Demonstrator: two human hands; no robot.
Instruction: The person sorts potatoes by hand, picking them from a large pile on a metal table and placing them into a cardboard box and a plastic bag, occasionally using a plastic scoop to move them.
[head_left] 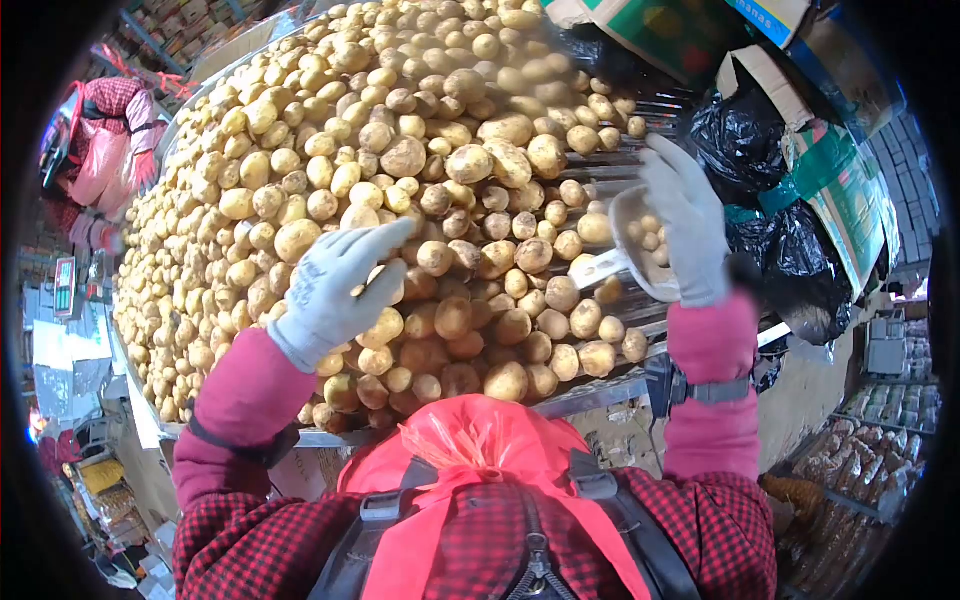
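Observation:
My left hand (340,285), in a pale grey glove, is over the near part of a big heap of potatoes (440,165). Its thumb and fingers are apart, with potatoes just below them. My right hand (685,225), gloved the same way, extends with straight fingers over the right side of a white plastic scoop (630,225). Several small potatoes (650,238) lie in the scoop, whose handle (597,268) points left toward the heap. My thumb is hidden on that side, and whether the palm touches the scoop cannot be made out.
Dark slats (620,175) show beneath the potatoes at right. Black plastic bags (745,140) and cardboard boxes (835,200) stand beyond my right hand. The table's metal rim (590,397) runs before me. Another person (110,140) is at the far left, near a scale (65,285).

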